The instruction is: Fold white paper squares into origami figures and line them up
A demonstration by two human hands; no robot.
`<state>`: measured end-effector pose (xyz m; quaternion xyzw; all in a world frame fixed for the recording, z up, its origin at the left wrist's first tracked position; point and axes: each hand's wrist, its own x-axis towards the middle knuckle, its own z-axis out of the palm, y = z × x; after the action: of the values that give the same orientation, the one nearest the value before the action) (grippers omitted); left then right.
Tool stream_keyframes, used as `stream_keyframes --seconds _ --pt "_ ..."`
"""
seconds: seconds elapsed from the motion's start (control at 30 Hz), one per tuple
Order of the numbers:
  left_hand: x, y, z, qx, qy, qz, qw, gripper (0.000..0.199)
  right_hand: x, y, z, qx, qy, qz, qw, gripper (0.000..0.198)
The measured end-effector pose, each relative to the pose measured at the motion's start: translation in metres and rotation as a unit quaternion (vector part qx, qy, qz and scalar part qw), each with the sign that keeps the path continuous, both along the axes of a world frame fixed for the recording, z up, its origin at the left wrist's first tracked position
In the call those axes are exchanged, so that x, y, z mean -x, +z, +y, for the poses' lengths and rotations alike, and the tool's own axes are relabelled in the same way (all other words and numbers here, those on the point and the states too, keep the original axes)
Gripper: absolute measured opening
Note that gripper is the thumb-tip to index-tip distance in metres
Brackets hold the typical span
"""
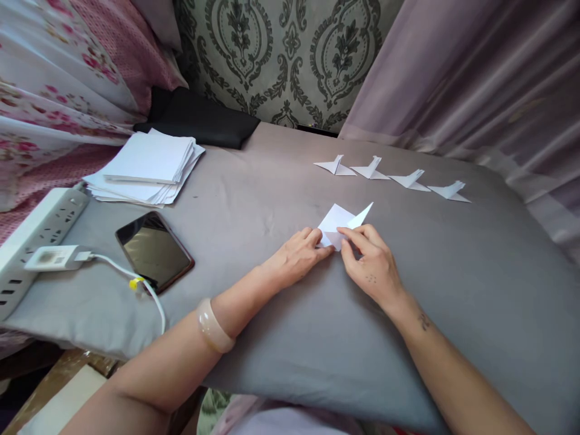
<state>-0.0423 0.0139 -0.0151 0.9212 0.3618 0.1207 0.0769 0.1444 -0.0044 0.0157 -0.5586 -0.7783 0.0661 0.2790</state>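
A partly folded white sheet of paper [336, 216] lies on the grey cloth in front of me, one pointed flap standing up at its right. My left hand [302, 257] holds down the paper's left and lower edge, fingers curled and thumb stretched along the bottom. With thumb and index finger together, my right hand [372, 261] grips the paper's lower right part at a fold. The fingers cover some of the lower creases. Beyond the hands, several folded paper figures [410, 180] stand in a slanting row, each with a raised narrow piece and flat pointed sides.
Grey cloth [272, 326] covers the table. At left are a stack of white paper [147, 160], a phone [156, 251], and a white power strip [43, 238] with a plugged-in charger and cable [122, 266]. A black folded item [203, 118] lies behind; curtains [435, 78] hang at right.
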Motion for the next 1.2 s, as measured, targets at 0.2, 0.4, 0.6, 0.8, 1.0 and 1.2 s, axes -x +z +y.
stream_keyframes --seconds 0.2,0.4,0.6,0.8,1.0,1.2 --pt "0.012 0.0 -0.002 0.05 0.012 -0.106 0.993 0.035 0.005 0.004 0.007 0.051 0.045 -0.024 0.997 0.032" --pt "0.022 0.005 -0.004 0.197 0.139 -0.271 0.932 0.013 0.014 -0.001 0.005 0.06 0.068 -0.067 0.994 0.032" --pt "0.023 0.006 -0.002 0.269 0.172 -0.335 0.886 0.019 0.018 -0.002 0.004 0.062 0.071 -0.09 0.992 0.032" --pt "0.022 0.008 -0.003 0.253 0.172 -0.301 0.903 0.009 0.02 -0.005 0.001 0.06 0.075 -0.087 0.992 0.032" --pt "0.017 0.009 -0.006 0.23 0.189 -0.252 0.921 0.012 0.011 -0.009 -0.006 0.063 0.046 -0.013 0.997 0.035" --pt "0.017 0.011 -0.008 0.21 0.178 -0.224 0.935 0.014 -0.005 -0.016 -0.024 0.041 0.007 -0.03 0.999 0.032"
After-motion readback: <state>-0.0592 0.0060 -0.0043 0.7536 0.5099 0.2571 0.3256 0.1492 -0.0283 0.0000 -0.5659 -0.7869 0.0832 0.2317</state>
